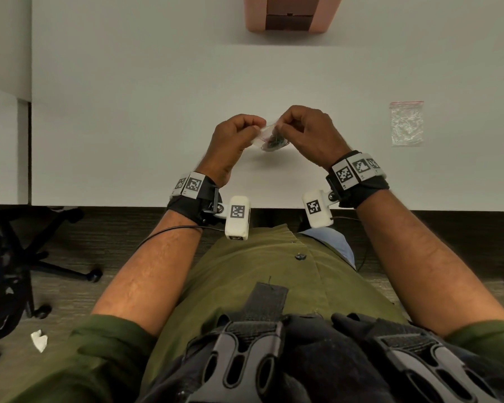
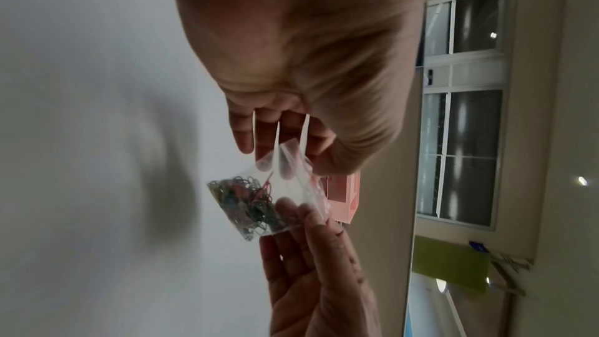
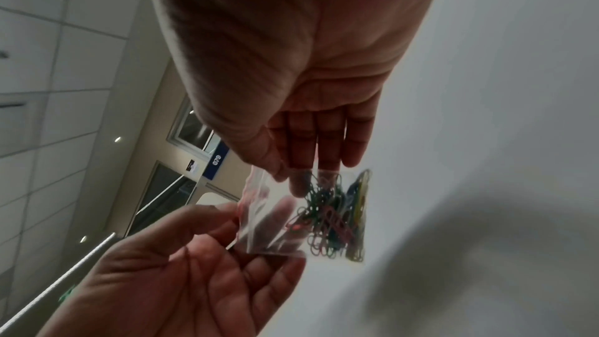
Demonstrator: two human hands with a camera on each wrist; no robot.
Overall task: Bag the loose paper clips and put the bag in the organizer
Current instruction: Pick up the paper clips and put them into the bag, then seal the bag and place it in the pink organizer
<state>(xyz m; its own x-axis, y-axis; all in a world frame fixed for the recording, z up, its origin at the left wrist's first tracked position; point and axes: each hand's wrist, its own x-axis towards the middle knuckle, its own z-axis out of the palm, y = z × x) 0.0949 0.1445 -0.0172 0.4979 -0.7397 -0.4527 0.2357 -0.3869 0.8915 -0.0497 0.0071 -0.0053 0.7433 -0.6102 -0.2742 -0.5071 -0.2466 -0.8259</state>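
Observation:
A small clear zip bag (image 1: 269,139) with a red seal strip hangs just above the white table (image 1: 157,126), between my two hands. Coloured paper clips (image 2: 246,204) (image 3: 337,217) fill its lower part. My left hand (image 1: 236,141) pinches the bag's top edge on one side and my right hand (image 1: 306,132) pinches it on the other. In the left wrist view my left hand (image 2: 291,147) grips the bag (image 2: 291,188) by its mouth. In the right wrist view my right hand (image 3: 308,163) grips the bag (image 3: 278,224) near the seal. The pink organizer (image 1: 291,13) stands at the table's far edge.
A second zip bag (image 1: 407,123) with a red strip lies flat on the table to the right. An office chair base (image 1: 35,257) stands on the floor at the left. A scrap of white paper (image 1: 39,340) lies on the floor.

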